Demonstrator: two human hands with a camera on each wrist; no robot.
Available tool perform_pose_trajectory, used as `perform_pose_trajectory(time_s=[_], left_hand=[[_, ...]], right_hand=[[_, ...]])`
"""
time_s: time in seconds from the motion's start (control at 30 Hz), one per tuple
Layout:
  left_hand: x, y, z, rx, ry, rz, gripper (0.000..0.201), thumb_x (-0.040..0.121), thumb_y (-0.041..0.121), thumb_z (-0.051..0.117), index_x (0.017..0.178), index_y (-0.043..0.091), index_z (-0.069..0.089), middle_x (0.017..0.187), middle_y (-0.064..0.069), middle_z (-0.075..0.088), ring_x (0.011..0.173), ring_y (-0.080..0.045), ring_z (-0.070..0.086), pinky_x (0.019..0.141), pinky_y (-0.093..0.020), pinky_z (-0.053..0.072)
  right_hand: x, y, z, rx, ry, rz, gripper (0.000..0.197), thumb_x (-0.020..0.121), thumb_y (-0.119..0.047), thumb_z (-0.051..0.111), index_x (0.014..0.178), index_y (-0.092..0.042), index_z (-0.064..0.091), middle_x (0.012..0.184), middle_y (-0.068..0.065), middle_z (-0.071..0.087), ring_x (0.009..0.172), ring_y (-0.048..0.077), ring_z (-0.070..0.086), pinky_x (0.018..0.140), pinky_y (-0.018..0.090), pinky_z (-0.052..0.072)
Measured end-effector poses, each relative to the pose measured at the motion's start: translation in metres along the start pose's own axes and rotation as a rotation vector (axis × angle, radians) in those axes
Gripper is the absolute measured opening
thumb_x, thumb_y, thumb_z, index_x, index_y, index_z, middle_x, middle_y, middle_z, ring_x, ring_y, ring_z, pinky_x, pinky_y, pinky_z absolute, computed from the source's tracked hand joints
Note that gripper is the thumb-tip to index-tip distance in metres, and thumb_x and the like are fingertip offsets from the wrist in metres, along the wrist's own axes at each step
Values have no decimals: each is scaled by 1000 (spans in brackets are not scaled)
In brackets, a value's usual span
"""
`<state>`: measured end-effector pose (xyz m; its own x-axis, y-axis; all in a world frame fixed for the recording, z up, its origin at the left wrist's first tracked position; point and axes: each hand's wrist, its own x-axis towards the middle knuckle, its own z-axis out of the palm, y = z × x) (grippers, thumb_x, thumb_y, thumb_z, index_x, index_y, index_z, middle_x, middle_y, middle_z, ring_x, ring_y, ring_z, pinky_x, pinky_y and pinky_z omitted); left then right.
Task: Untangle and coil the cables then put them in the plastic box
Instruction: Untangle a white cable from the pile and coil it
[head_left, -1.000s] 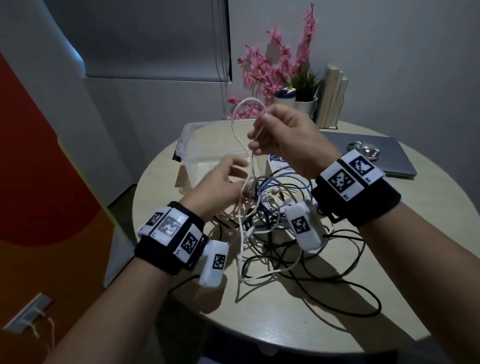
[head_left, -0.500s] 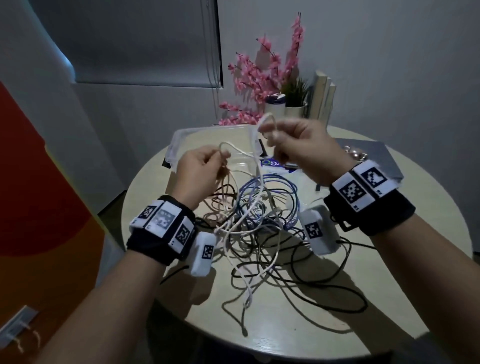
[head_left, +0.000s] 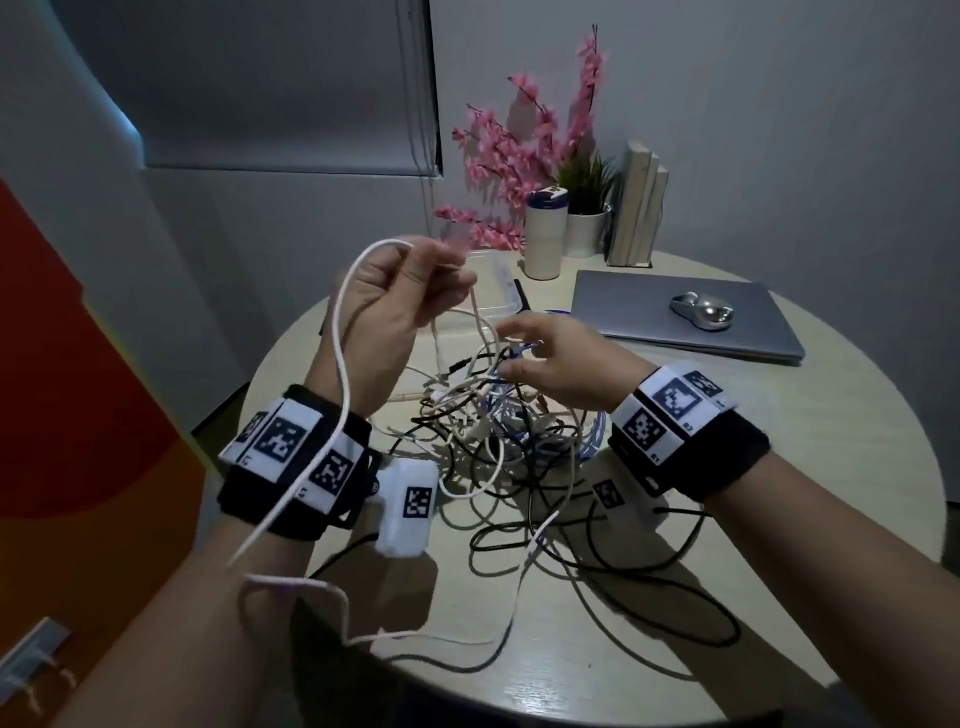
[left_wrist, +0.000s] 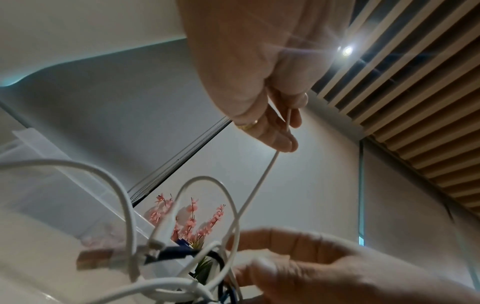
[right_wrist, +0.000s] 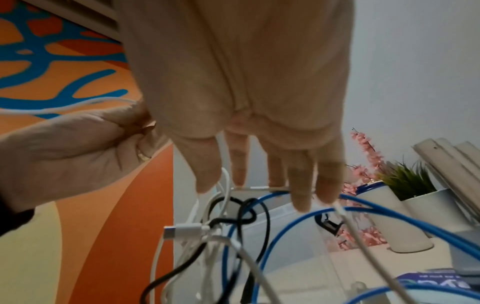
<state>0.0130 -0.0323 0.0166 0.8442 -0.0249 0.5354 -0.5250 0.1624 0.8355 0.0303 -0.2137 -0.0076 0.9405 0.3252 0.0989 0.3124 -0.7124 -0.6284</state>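
My left hand (head_left: 410, 291) is raised above the round table and pinches a white cable (head_left: 340, 364) between thumb and fingers (left_wrist: 291, 121). That cable arcs over the hand, crosses my left wristband and trails off the table's front edge. Lower and to the right, my right hand (head_left: 511, 348) hovers over the tangle of white, black and blue cables (head_left: 498, 447). Its fingers (right_wrist: 298, 185) are straight and reach down among a blue cable (right_wrist: 389, 207) and white ones. The clear plastic box (head_left: 501, 275) stands behind my left hand, mostly hidden.
A closed grey laptop (head_left: 685, 317) with a silver mouse (head_left: 701, 310) lies at the back right. Behind it stand a white tumbler (head_left: 543, 234), a potted plant (head_left: 587, 228), books (head_left: 636, 208) and pink flowers (head_left: 519, 156). Black cable loops spread toward the table's front edge (head_left: 675, 691).
The white cable passed from my right hand to my left, which rose with it. My right hand let go, opened and dropped to the tangle.
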Motion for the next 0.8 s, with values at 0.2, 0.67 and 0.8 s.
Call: perform_pose_trajectory(time_s=[0.2, 0.67, 0.8], left_hand=[[-12, 2, 2, 91, -172, 2, 12, 86, 7, 60, 92, 4, 70, 88, -11, 72, 88, -23, 70, 81, -28, 55], [-13, -25, -12, 901, -349, -502, 16, 81, 20, 74, 75, 10, 63, 51, 2, 63, 46, -11, 58, 51, -25, 45], [-12, -23, -13, 906, -362, -507, 27, 93, 25, 57, 75, 7, 65, 57, -2, 65, 41, -8, 54, 44, -20, 38]], right_hand=[[9, -7, 10, -256, 135, -8, 16, 91, -26, 56, 101, -19, 66, 107, 5, 66, 97, 22, 58, 76, 25, 39], [10, -10, -12, 263, 130, 52, 10, 91, -11, 59, 98, -16, 53, 86, 11, 67, 65, 9, 63, 53, 15, 43], [7, -5, -11, 305, 55, -17, 13, 87, -16, 66, 87, -24, 55, 77, 6, 67, 68, 15, 61, 62, 26, 47]])
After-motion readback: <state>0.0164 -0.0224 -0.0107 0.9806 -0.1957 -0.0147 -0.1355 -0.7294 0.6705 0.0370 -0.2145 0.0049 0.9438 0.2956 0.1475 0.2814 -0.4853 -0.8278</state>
